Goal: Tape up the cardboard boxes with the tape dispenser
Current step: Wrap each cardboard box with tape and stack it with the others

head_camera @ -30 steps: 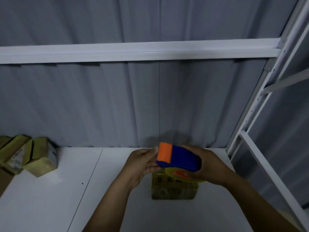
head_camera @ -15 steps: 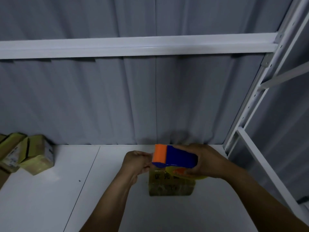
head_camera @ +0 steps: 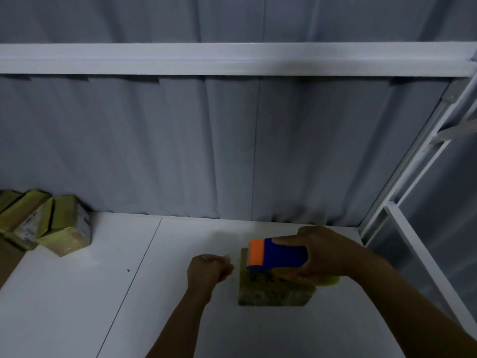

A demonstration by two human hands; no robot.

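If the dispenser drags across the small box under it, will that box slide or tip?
Probably slides: the cardboard box sits on a smooth white table and the left hand is off it. Likely light, being small. Low and flat, so tipping under the tape dispenser seems unlikely.

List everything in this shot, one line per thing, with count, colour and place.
table: one, white, foreground
cardboard box: one, brown, on the table, centre right
tape dispenser: one, blue with orange front, over the box
stacked boxes: at least three, yellow-brown, table's far left
beam: one, white, across the top
rack frame: one, white, right
wall: one, grey, ribbed, behind
left hand: one, fingers curled, left of box
right hand: one, grips dispenser
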